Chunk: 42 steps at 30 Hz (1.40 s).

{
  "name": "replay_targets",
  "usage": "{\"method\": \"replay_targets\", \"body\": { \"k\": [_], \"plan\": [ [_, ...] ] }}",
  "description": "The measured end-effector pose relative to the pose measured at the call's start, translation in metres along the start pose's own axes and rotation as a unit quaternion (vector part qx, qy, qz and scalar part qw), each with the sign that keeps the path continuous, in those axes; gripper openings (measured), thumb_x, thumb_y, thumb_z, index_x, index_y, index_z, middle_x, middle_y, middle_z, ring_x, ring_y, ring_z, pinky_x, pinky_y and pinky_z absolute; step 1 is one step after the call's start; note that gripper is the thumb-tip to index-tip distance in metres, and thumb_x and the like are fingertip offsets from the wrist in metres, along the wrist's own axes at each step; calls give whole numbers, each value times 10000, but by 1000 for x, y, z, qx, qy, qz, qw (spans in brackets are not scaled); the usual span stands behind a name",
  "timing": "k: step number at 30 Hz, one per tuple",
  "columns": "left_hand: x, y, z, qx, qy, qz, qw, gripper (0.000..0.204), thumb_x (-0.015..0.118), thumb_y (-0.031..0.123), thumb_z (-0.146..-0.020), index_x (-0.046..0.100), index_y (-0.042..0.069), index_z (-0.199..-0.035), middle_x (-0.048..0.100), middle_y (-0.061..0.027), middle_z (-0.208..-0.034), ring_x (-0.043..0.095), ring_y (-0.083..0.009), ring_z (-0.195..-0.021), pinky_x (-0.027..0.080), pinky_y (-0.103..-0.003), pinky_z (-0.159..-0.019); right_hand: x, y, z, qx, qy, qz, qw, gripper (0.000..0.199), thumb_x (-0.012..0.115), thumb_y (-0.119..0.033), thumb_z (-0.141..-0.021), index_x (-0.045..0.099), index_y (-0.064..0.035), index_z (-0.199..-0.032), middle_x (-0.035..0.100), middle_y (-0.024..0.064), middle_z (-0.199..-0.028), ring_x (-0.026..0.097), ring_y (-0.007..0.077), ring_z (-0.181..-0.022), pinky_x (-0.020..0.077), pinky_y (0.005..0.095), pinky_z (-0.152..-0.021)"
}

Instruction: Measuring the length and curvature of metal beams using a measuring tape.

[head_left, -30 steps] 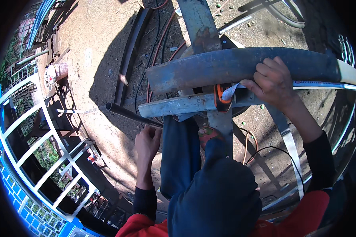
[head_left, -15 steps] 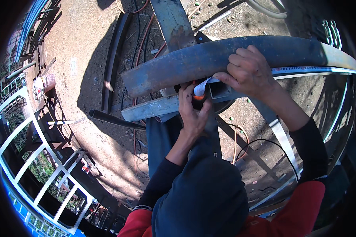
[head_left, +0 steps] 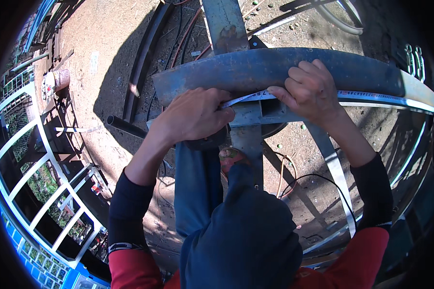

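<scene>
A long flat metal beam (head_left: 255,70), blue-grey with rust stains, runs left to right before me. Along its near edge lies a white tape measure blade (head_left: 371,96). My left hand (head_left: 195,115) is closed, with the blade's left stretch (head_left: 246,98) pinched between thumb and fingers. Under that hand sits a dark rounded thing (head_left: 206,141), mostly covered. My right hand (head_left: 316,91) is closed too, its thumb pressing the blade and its curled fingers resting against the beam. Beneath is a square metal tube (head_left: 248,115) whose hollow shows between my hands.
An upright-looking steel post (head_left: 225,24) meets the beam's far side. A dark round pipe (head_left: 123,126) juts out at left. Hoses and cables (head_left: 289,180) lie on the dirt. A white metal frame (head_left: 43,159) and a bucket (head_left: 58,81) stand at far left.
My left hand has moved left and turned palm-down, away from where it held the orange and black tape case. The blade between my hands has straightened. My right hand stays nearly in place.
</scene>
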<state>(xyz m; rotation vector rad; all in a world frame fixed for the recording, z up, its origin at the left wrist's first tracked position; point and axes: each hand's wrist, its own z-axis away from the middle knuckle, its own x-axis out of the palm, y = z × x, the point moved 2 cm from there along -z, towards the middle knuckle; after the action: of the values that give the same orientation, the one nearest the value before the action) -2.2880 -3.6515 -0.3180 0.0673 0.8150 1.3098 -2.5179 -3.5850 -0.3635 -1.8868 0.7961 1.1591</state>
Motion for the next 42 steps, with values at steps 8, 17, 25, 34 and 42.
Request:
{"method": "replay_targets", "body": {
  "k": [8, 17, 25, 34, 42],
  "plan": [
    [28, 13, 8, -22, 171, -25, 985, 313, 550, 240, -910, 662, -36, -814, 635, -275, -722, 646, -432, -724, 510, -510, -702, 5, 1, 6, -8, 28, 24, 999, 443, 694, -407, -845, 557, -105, -552, 434, 18, -632, 490, 187, -657, 366, 344, -628],
    [54, 11, -2, -72, 316, 13, 946, 332, 582, 272, -922, 643, -18, -773, 643, -244, -731, 646, -419, -679, 507, -514, -613, 9, 0, 10, -13, 59, 64, 996, 490, 700, -437, -836, 489, -122, -526, 387, 5, -622, 451, 176, -633, 329, 333, -607],
    [72, 8, -2, -93, 385, 30, 918, 301, 579, 320, -940, 650, 40, -856, 642, -183, -769, 649, -401, -669, 505, -493, -573, -14, -4, 25, 39, 33, 9, 999, 283, 757, -313, -791, 607, -81, -726, 538, 35, -763, 538, 220, -719, 400, 353, -676],
    [74, 8, -5, -75, 407, 49, 909, 271, 599, 311, -933, 669, 54, -884, 649, -160, -787, 651, -379, -649, 506, -471, -559, -27, 17, 49, 98, 57, -18, 993, 202, 771, -77, -727, 646, -9, -870, 603, 107, -877, 599, 279, -816, 453, 404, -718],
    [74, 12, -4, -98, 402, 77, 907, 277, 600, 278, -947, 684, 16, -909, 655, -200, -796, 645, -408, -723, 487, -462, -641, -20, 19, 40, 79, 43, -85, 992, 222, 765, -62, -707, 553, -25, -762, 533, 104, -809, 545, 281, -754, 420, 401, -691]
  ]
}}
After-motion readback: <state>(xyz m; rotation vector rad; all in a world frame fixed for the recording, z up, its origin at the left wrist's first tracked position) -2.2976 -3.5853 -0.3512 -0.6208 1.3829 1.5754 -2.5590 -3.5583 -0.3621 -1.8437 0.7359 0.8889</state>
